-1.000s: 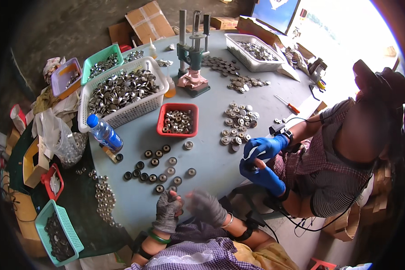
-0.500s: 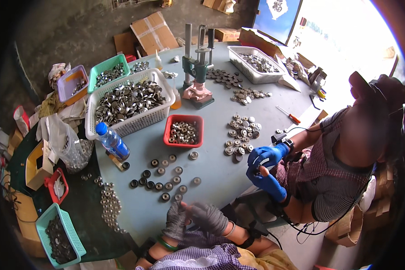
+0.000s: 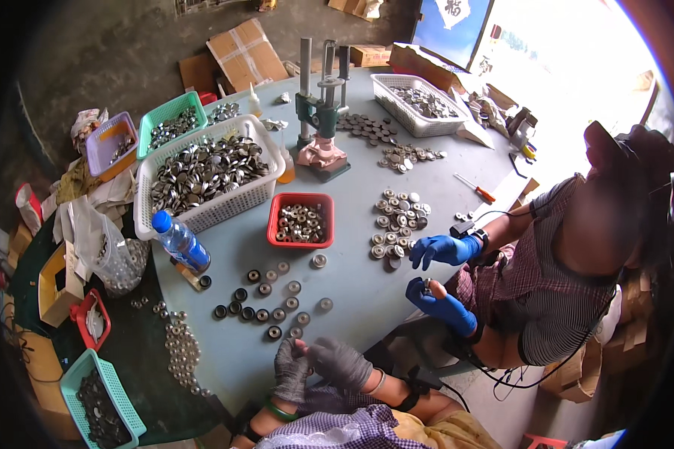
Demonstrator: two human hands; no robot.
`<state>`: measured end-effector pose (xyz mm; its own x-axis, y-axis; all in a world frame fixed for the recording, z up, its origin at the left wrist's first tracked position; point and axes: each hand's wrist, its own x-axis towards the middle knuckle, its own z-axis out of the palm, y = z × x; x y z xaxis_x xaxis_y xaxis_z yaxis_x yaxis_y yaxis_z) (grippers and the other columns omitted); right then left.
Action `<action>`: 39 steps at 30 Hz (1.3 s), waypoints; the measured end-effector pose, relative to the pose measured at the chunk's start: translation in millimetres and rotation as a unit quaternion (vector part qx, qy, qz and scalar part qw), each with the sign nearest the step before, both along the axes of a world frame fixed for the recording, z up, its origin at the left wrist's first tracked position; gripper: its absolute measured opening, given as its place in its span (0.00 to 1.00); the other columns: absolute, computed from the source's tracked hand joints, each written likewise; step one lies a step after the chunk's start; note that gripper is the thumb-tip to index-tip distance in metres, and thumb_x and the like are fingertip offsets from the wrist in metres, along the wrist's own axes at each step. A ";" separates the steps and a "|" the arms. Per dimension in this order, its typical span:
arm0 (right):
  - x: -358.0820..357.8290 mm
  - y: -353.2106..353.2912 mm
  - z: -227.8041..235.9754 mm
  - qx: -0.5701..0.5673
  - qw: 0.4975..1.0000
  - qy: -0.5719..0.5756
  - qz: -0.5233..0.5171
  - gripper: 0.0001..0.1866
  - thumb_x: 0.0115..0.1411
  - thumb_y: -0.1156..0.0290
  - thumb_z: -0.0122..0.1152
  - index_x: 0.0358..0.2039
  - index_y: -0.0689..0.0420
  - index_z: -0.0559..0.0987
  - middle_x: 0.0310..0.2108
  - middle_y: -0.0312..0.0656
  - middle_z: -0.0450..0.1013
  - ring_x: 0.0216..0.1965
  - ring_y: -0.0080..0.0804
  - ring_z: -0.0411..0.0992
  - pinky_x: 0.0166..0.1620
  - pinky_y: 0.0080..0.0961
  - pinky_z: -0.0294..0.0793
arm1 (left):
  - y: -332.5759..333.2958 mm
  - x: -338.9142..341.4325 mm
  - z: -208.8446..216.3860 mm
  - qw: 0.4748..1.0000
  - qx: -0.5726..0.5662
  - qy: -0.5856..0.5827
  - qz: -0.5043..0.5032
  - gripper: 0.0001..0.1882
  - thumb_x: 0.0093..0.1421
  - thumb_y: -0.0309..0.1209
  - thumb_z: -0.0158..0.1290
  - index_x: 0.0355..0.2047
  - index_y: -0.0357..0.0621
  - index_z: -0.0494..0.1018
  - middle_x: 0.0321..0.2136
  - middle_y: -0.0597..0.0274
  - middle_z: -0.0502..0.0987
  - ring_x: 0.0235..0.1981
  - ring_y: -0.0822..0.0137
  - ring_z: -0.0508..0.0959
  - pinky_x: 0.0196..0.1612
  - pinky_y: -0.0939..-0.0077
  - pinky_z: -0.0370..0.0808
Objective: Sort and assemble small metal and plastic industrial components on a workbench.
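Seen from the head camera, the person's left hand [image 3: 290, 368] and right hand [image 3: 341, 363], both in grey gloves, meet at the near edge of the desk [image 3: 352, 280]. Their fingers are drawn in close together; from here I can't tell whether anything is held between them. Just beyond the left hand lie the round metal pieces [image 3: 275, 332], some black-rimmed, scattered loosely on the desk. Behind those stands a red tray [image 3: 301, 244] of small metal parts, with a blue-capped bottle [image 3: 181, 243] to its left, near a white basket [image 3: 225, 212] heaped with shiny caps. A green hand press [image 3: 323, 118] stands farther back. At right sits a co-worker [image 3: 535, 322], blue-gloved hands apart, the lower one pinching something small.
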<state>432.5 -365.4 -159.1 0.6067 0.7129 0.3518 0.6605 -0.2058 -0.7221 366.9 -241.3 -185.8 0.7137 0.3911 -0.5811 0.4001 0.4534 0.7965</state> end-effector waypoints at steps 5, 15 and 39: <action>0.2 1.5 1.2 0.006 1.000 -0.001 -0.020 0.06 0.55 0.72 0.57 0.33 0.56 0.72 0.25 0.46 0.67 0.27 0.49 0.68 0.29 0.41 0.69 | 1.5 -1.5 3.7 1.000 0.008 -0.011 -0.006 0.13 0.53 0.23 0.58 0.36 0.48 0.66 0.26 0.71 0.72 0.21 0.78 0.69 0.19 0.84 0.66; 2.0 1.3 1.3 -0.012 1.000 0.007 -0.003 0.06 0.55 0.72 0.57 0.34 0.56 0.72 0.26 0.46 0.67 0.27 0.48 0.68 0.30 0.40 0.69 | 1.4 -3.1 -2.0 0.998 0.027 -0.049 0.010 0.12 0.55 0.23 0.55 0.38 0.46 0.66 0.26 0.71 0.72 0.22 0.80 0.69 0.22 0.87 0.66; 30.6 -4.8 9.6 0.036 0.988 0.142 -0.052 0.12 0.45 0.81 0.61 0.33 0.59 0.74 0.30 0.45 0.71 0.30 0.43 0.72 0.34 0.31 0.73 | 36.0 -32.9 -6.9 0.995 -0.032 -0.061 0.069 0.13 0.56 0.25 0.54 0.42 0.46 0.67 0.29 0.72 0.72 0.22 0.82 0.68 0.20 0.87 0.65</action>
<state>463.2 -370.1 -149.5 0.7574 0.6202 0.2041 0.4068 -0.2038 -0.8905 334.0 -205.2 -192.7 0.7223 0.4546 -0.5211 0.2332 0.5493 0.8024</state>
